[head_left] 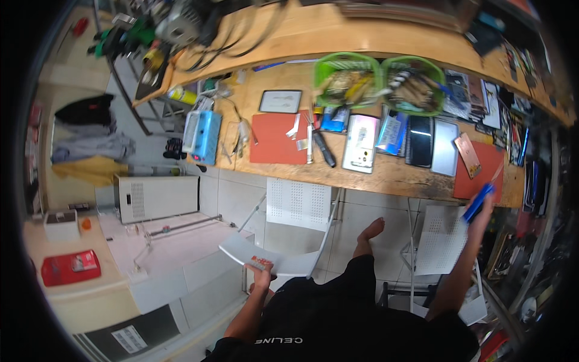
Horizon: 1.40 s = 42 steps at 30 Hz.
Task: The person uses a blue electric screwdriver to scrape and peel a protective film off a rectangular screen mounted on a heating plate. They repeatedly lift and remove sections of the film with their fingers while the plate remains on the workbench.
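Observation:
My right hand (481, 212) is closed round the thick blue handle of a tool (479, 204). Its thin pale shaft points up toward the table; blur hides the kind of tip. Just beyond lies an orange-red mat (487, 163) at the table's right front, with a pinkish copper-coloured flat plate (467, 155) on it. Low on the left, my left hand (260, 276) grips a small red-and-white patterned piece (260, 262), too small to name, in front of a white folding chair's seat (295, 264).
On the wooden table (235, 163) are another orange-red mat (277, 137), a black-handled tool (324, 148), several phones and tablets, and two green baskets (344, 59) of tools. A blue box-shaped device (202, 137) stands left. Another white chair (440, 241) is under my right arm.

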Motion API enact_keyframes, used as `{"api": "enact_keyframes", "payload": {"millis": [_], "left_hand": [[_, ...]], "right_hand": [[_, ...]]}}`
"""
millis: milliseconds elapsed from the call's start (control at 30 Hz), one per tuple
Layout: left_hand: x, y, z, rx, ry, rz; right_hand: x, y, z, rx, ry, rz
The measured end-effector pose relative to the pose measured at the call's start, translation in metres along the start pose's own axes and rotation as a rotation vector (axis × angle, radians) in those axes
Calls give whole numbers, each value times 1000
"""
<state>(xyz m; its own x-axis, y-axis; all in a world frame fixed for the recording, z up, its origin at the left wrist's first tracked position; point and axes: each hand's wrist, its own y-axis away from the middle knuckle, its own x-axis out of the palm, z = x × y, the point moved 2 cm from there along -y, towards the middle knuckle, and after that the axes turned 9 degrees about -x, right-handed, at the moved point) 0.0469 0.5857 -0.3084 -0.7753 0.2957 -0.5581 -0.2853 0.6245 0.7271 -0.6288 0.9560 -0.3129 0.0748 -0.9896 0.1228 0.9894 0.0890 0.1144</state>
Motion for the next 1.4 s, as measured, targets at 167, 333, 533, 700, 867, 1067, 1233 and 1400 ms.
{"api": "enact_keyframes", "payload": {"millis": [167, 333, 533, 700, 867, 1067, 1233, 1400], "left_hand": [[-33, 35, -33, -87, -179, 502], [-113, -8, -61, 395, -39, 664], [-271, -70, -91, 599, 154, 568], [-374, -89, -115, 642, 438, 610], [-412, -126, -155, 612, 707, 596], [-427, -199, -243, 612, 629, 458], [-407, -267, -365, 682, 542, 530], [-389, -300, -476, 761, 271, 589]], "right_hand": [[189, 254, 6, 449, -45, 601], [361, 423, 44, 533, -57, 1259], [505, 591, 57, 590, -48, 1451], [599, 686, 59, 520, 59, 1686], [663, 722, 43, 477, 79, 1745], [749, 715, -2, 546, -40, 1674], [838, 674, -20, 587, -21, 1470], [896, 617, -5, 485, -12, 1344]]}}
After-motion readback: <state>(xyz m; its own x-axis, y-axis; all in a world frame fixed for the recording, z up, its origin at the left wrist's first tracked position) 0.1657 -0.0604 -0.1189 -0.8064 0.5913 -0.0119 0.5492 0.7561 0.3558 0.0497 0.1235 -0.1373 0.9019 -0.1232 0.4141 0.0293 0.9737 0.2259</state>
